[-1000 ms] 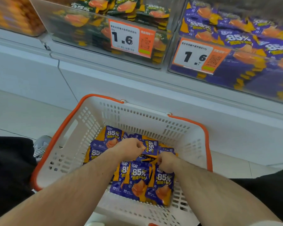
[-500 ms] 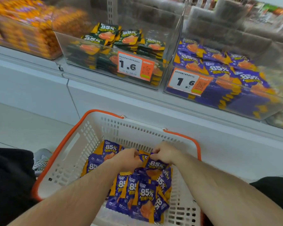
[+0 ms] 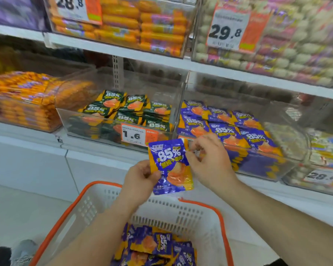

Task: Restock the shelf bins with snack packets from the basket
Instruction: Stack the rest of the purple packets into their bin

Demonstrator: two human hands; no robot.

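While both hands hold one purple packet above the basket, left hand pinching its edge and right hand its top corner, it could slip back down, or land in the green bin beside the purple bin.

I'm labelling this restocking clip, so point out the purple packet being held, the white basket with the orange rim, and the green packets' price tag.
Purple snack packet (image 3: 168, 166): head view, printed front.
White plastic basket (image 3: 181, 214): head view, far wall.
Price tag (image 3: 133, 135): head view, white part.
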